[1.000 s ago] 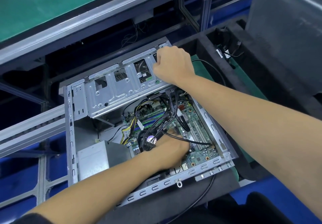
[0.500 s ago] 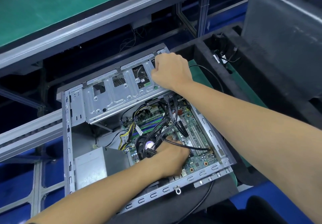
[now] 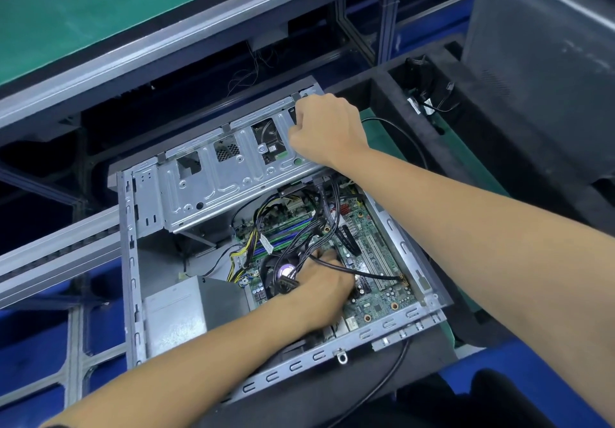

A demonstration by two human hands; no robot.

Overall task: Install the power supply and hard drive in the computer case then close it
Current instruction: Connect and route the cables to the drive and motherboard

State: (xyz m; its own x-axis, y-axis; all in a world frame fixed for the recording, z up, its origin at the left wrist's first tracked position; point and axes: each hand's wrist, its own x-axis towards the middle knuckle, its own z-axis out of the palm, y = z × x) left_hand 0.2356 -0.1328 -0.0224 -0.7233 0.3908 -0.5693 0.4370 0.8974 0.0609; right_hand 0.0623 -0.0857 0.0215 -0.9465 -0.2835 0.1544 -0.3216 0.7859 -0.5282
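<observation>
- Grey steel makes up the one computer case [image 3: 131,261] we work in; it lies on its side with the panel off, on black foam.
- We count one power supply [image 3: 186,314], a grey box seated in the near-left corner against the case wall.
- One drive cage [image 3: 213,191] spans the far edge; whether a hard drive sits inside it we cannot tell.
- One green motherboard [image 3: 376,261] fills the right half, with a bundle of black cables [image 3: 319,224] looping over it.
- Our left hand [image 3: 319,291] is curled down among the cables beside the fan; what its fingers pinch we cannot tell.
- Our right hand [image 3: 322,131] is curled over the cage's far-right corner, gripping its edge.
- Open floor inside the case shows only between the cage and the power supply.
- One dark side panel [image 3: 539,61] stands upright, well apart at the far right.
</observation>
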